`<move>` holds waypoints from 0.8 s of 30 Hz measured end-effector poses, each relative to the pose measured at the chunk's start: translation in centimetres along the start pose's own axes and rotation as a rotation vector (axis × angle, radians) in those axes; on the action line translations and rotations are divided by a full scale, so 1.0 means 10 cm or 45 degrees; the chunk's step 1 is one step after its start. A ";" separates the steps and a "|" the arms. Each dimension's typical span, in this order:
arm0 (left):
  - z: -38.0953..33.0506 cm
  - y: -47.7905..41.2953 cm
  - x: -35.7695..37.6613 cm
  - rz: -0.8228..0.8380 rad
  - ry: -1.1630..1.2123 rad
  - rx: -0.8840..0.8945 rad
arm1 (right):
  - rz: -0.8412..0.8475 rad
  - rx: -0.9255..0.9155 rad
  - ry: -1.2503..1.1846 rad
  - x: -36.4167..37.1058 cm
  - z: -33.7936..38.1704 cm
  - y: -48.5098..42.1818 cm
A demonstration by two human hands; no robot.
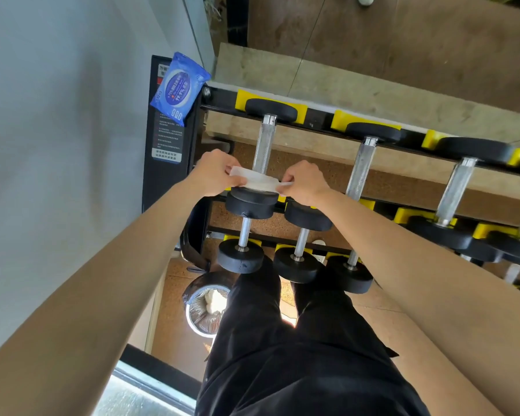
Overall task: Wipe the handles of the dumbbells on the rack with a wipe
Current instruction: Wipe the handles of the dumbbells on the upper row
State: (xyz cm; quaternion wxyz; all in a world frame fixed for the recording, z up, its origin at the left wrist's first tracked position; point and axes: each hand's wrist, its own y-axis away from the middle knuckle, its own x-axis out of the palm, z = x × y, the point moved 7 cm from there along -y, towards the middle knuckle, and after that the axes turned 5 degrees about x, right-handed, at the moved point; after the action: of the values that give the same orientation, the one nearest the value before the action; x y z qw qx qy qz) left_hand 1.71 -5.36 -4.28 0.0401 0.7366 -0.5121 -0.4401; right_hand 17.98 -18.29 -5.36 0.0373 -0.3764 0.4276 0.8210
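**Inspector:** Where does the wipe (257,181) stand?

**Assistant:** Centre of the frame, stretched flat between both hands. It lies across the near end of the handle (263,145) of the leftmost dumbbell (269,111) on the top row of the rack (321,118), just above the black weight (252,199). Whether it wraps round the bar or only lies over it cannot be told.

**Inspector:** The hands?

**Assistant:** The left hand (213,172) pinches the left end, its fingers (227,171) clamped on the cloth. The right hand (305,183) pinches the right end likewise. Nothing else is held.

**Inspector:** Risks from here?

**Assistant:** Three, as judged. The wipe is thin and pulled taut, and the bar looks knurled, so a hard drag could snag and tear it. If it only rides the top, the underside of the handle would go unwiped. And the strip sits at the very end, so a short stroke would miss the far part.

**Inspector:** Supplies?

**Assistant:** A blue packet of wipes (177,88) rests at the rack's end, upper left. A lined bin (189,310) holding crumpled white wipes sits lower centre.
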 end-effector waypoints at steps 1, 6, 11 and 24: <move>0.07 -0.01 -0.04 -0.009 -0.044 -0.037 | 0.013 -0.040 -0.035 0.02 0.07 0.02; 0.11 -0.07 -0.11 0.042 -0.145 -0.063 | -0.021 -0.101 -0.037 -0.04 0.18 0.02; -0.14 -0.12 -0.19 0.002 -0.249 0.047 | -0.160 -0.015 -0.060 -0.23 -0.04 -0.08; -0.09 -0.18 -0.50 -0.477 -0.277 -0.152 | -0.352 -0.071 -0.256 -0.48 0.15 -0.11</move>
State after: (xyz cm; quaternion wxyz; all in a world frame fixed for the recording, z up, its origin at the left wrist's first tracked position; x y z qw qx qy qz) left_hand 3.14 -0.90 -1.60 -0.0541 0.7632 -0.3407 -0.5463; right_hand 20.92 -15.23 -2.43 0.1821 -0.3486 0.3429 0.8530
